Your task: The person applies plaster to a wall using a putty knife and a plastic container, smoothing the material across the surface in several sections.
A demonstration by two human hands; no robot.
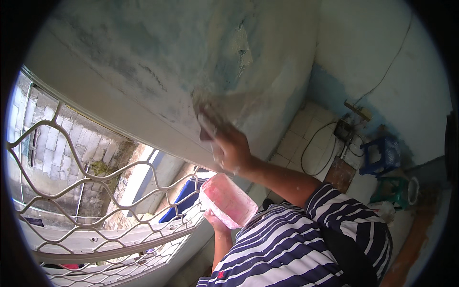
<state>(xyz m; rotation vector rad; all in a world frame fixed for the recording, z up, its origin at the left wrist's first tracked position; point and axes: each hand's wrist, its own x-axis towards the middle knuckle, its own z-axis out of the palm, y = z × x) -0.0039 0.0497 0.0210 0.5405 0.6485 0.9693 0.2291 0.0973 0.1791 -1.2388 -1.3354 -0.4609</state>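
My left hand (216, 222) is closed on the side and underside of a pink plastic tub (234, 198), smeared with whitish paste and tilted so its inside shows. Up at the wall (191, 52), my right hand (222, 143) is blurred by motion. Its fingers look closed, and a greyish flat shape (203, 101) at their tips meets the wall; what it is cannot be made out. Around that spot the wall is patchy grey-green and white, with a rough peeled area (243, 45) above and a dark crack (155, 77) to the left.
A white metal window grille (86, 181) curves along the left, with a block wall (62, 148) outside. On the tiled floor to the right are a coiled black cable (304, 154), a blue plastic stool (382, 154) and a green one (388, 191). A wire runs down the far wall.
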